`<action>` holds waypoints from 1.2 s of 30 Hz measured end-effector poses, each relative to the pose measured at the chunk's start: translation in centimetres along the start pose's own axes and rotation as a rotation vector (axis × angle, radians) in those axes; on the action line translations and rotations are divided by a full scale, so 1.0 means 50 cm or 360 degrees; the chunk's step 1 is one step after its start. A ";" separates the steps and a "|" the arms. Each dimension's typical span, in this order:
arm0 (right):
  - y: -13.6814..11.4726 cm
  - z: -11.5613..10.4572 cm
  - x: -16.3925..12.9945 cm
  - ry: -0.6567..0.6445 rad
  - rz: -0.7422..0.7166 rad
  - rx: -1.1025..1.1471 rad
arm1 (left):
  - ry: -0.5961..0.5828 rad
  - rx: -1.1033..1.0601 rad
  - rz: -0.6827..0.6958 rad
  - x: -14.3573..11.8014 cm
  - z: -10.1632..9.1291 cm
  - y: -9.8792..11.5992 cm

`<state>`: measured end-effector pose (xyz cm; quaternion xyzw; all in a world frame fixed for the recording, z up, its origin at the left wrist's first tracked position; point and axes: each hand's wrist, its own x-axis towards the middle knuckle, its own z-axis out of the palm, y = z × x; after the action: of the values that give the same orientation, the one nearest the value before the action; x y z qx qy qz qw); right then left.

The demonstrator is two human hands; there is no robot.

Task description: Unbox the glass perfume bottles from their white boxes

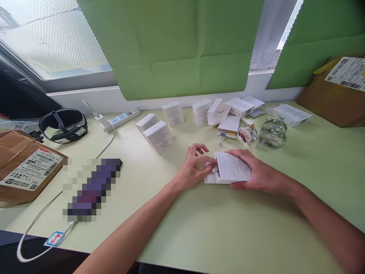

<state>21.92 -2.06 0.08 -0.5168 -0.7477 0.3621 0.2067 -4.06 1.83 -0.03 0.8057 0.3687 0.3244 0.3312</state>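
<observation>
Two hands [196, 167] [256, 173], white box [232, 169], table [199, 228]

Nothing here can be read letter for letter. The white box [232, 167] under both hands carries a panel of small black print, too fine to make out. The upright white boxes [158, 136] behind it bear the same kind of tiny print. Shipping labels with barcodes (and a code square) sit on the brown carton [17, 152] at the left and on the cardboard box [336, 99] at the right; their characters are blurred. A small tag [55, 238] on the cable shows a red mark, unreadable.
</observation>
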 end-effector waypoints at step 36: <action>0.002 0.014 0.009 0.0392 -0.0012 -0.0280 | -0.0224 -0.0223 -0.0486 0.004 -0.008 0.013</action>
<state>21.34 -1.85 -0.51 -0.5706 -0.7476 0.2282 0.2520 -4.04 1.78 0.75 0.7359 0.4393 0.2380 0.4570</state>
